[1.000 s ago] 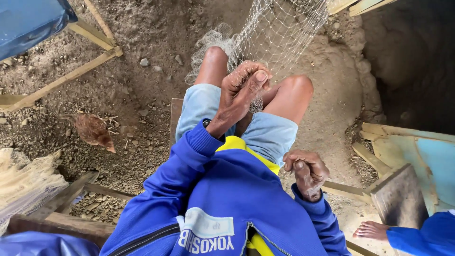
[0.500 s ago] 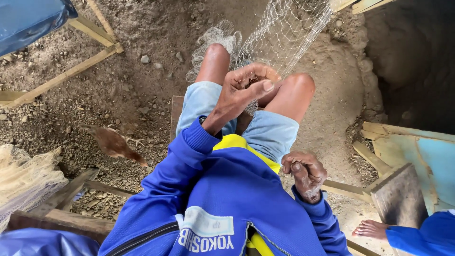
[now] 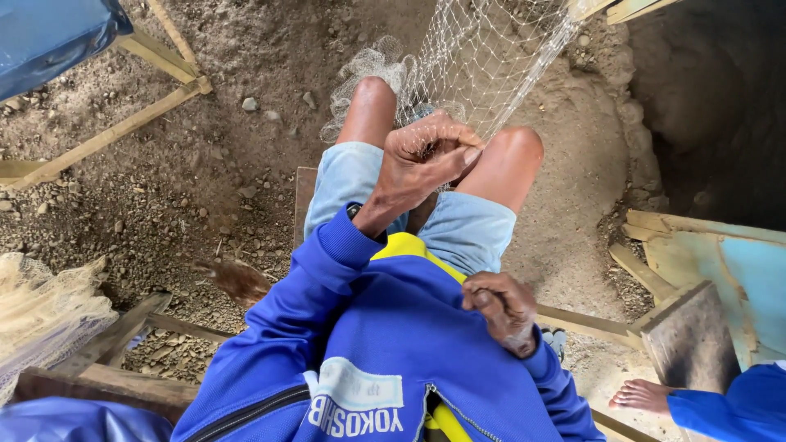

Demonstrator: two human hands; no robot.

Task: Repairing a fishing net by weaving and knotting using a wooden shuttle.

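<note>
Net work looks mid-way, a judgement only: the white mesh net runs taut from between the knees up to the frame top, one bunched end lying on the dirt floor beside the left knee. Left hand has its grip clamped on the mesh over the knees; right hand is fisted at the hip (whether it holds twine or a tool I cannot tell). Counts: two hands, two bare knees, one working net, one second yellowish net pile lower left, one other person's bare foot lower right.
</note>
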